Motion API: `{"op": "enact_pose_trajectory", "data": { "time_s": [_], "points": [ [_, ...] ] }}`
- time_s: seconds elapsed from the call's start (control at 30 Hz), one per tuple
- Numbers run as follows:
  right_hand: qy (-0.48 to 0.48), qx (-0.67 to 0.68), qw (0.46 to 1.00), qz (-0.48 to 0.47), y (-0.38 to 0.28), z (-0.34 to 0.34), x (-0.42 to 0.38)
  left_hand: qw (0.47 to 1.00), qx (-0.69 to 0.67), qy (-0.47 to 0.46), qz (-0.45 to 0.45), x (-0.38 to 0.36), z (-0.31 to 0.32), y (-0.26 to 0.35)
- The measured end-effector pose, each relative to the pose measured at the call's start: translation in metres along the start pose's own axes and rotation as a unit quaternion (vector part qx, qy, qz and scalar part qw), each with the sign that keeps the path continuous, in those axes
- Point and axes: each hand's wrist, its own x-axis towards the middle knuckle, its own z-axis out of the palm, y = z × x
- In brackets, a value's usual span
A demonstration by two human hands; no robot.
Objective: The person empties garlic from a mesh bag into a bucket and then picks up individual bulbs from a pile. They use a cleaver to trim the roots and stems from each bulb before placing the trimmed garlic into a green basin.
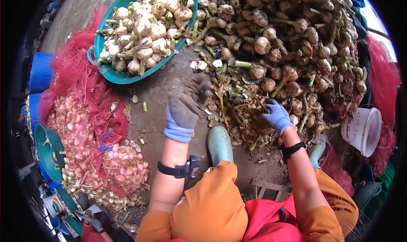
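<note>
My left hand [188, 101], in a grey-blue work glove with a dirty palm, is over the bare floor between the tub and the heap. Its fingers are apart and somewhat blurred, with nothing seen in them. My right hand [277, 116], gloved too, is closed at the near edge of the heap, low over dry leaf and stalk trimmings [241, 119]; what it grips is hidden. Soil-covered garlic bulbs [292, 74], some with stalks, form the large heap beyond it. Trimmed, paler garlic bulbs [144, 30] fill a green tub [123, 81] at the upper left.
Red mesh sacks of garlic [70, 123] lie on the left, beside blue barrels [41, 72] and a green basin [48, 148]. A white bucket [360, 129] stands at right. My rubber boot [219, 145] is below the heap. Another person's gloved hand [95, 224] shows at lower left.
</note>
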Motion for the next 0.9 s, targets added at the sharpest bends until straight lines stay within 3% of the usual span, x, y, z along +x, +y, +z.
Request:
{"op": "enact_pose_trajectory", "data": {
  "time_s": [0.03, 0.1, 0.13, 0.2, 0.23, 0.3, 0.33, 0.4, 0.43, 0.53, 0.57, 0.7, 0.87, 0.9],
  "points": [
    [0.004, 0.002, 1.0, -0.001, -0.005, -0.004, 0.004, 1.0, -0.007, 0.022, -0.012, -0.006, -0.013, -0.028],
    [-0.014, 0.172, 0.985, -0.026, -0.019, -0.019, -0.003, 0.995, 0.029, 0.067, -0.074, -0.017, -0.024, -0.067],
    [0.063, 0.16, 0.98, -0.097, -0.034, -0.019, -0.016, 0.989, 0.056, 0.084, -0.11, -0.027, -0.023, -0.082],
    [0.032, 0.188, 0.973, -0.133, -0.067, -0.025, -0.044, 0.969, 0.071, 0.067, -0.225, -0.037, -0.016, -0.098],
    [0.045, 0.198, 0.96, -0.193, -0.078, -0.022, -0.058, 0.968, 0.063, 0.068, -0.234, -0.04, -0.017, -0.106],
    [-0.026, 0.276, 0.93, -0.242, -0.096, -0.012, -0.079, 0.955, 0.227, 0.038, -0.186, -0.041, -0.02, -0.115],
    [-0.08, 0.3, 0.92, -0.238, -0.1, -0.013, -0.086, 0.959, 0.205, -0.005, -0.194, -0.04, -0.011, -0.108],
    [-0.1, 0.305, 0.942, -0.102, -0.098, -0.026, -0.086, 0.964, 0.242, 0.012, -0.11, -0.038, -0.047, -0.116],
    [-0.058, 0.249, 0.962, -0.092, -0.086, -0.025, -0.077, 0.961, 0.247, 0.087, -0.092, -0.046, 0.003, -0.092],
    [0.079, 0.014, 0.978, -0.194, -0.083, -0.043, -0.065, 0.909, 0.414, -0.046, -0.027, -0.051, 0.011, -0.081],
    [0.059, -0.044, 0.973, -0.218, -0.085, -0.049, -0.067, 0.86, 0.506, -0.058, 0.039, -0.055, 0.002, -0.084],
    [0.0, -0.056, 0.976, -0.209, -0.093, -0.053, -0.076, 0.903, 0.43, -0.008, -0.008, -0.064, -0.003, -0.087],
    [0.046, -0.024, 0.974, -0.219, -0.085, -0.043, -0.068, 0.9, 0.434, -0.033, 0.014, -0.075, 0.006, -0.084],
    [0.034, -0.023, 0.979, -0.202, -0.086, -0.043, -0.066, 0.926, 0.373, 0.006, -0.063, -0.077, 0.012, -0.08]
  ]
}}
